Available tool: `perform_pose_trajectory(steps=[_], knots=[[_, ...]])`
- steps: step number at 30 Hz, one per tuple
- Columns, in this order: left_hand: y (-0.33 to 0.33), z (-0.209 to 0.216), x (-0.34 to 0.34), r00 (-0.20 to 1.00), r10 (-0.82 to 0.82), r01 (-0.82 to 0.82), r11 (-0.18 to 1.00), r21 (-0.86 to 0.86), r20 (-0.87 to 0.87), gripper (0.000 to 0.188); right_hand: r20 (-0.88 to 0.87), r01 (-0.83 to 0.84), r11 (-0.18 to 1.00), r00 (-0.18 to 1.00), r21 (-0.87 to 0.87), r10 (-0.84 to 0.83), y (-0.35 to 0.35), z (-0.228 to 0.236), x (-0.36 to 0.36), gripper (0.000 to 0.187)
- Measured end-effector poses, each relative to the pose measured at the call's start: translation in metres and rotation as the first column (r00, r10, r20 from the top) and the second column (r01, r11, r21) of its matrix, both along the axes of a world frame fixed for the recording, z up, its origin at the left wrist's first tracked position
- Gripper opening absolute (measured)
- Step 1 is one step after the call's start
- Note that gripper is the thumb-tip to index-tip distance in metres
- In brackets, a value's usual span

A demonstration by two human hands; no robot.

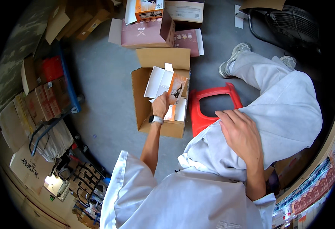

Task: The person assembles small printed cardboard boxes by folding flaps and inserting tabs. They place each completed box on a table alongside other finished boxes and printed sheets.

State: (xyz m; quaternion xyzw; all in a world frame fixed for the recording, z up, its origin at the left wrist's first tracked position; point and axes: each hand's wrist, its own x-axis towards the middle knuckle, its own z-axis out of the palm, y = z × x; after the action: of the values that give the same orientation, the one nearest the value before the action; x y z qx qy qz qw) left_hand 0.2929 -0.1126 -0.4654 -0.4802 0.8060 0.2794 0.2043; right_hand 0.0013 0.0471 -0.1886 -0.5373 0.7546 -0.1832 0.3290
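My left hand [161,104], with a watch [156,119] on its wrist, reaches into an open brown cardboard carton [163,130] on the floor. Its fingers are closed on the edge of a small orange and white box [177,87], whose white flaps stand open; the fingertips are partly hidden. Under it in the carton lies another orange and white box [181,110], partly covered. My right hand [242,133] lies on my thigh in grey-white trousers, fingers stretched out and holding nothing.
Right of the carton stands a red plastic stool [198,112]. Beyond it are purple cartons [148,32] and an orange box [149,14]. A black fan [293,24] stands far right. Stacked boxes [41,101] and a blue-edged cart [70,82] line the left.
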Motion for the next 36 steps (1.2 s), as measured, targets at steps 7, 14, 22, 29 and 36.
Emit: perform_pose_trajectory(steps=[7,14,22,29,36], knots=[[-0.005,0.207,-0.052,0.941,-0.248,0.200,0.956,-0.214,-0.230,0.003,0.075,0.071,0.988,0.995,-0.139,-0.061,0.001,0.011,0.000,0.036],[0.008,0.354,-0.118,0.607,-0.619,0.484,0.785,-0.387,-0.498,0.020,0.284,0.428,0.873,0.889,-0.232,-0.360,0.040,0.034,-0.012,0.101],[0.054,0.449,-0.181,0.236,-0.791,0.648,0.561,-0.515,-0.565,0.038,0.585,0.766,0.600,0.602,-0.232,-0.543,0.197,0.076,-0.014,0.085],[0.113,0.425,-0.228,0.111,-0.591,0.415,0.758,-0.503,-0.799,0.052,0.809,0.978,0.067,0.201,-0.197,-0.552,0.257,0.072,0.038,0.104],[0.152,0.347,-0.228,0.651,0.226,0.519,0.564,0.642,-0.724,0.095,0.811,0.990,-0.080,0.049,-0.118,-0.582,0.272,0.038,0.086,0.097]])
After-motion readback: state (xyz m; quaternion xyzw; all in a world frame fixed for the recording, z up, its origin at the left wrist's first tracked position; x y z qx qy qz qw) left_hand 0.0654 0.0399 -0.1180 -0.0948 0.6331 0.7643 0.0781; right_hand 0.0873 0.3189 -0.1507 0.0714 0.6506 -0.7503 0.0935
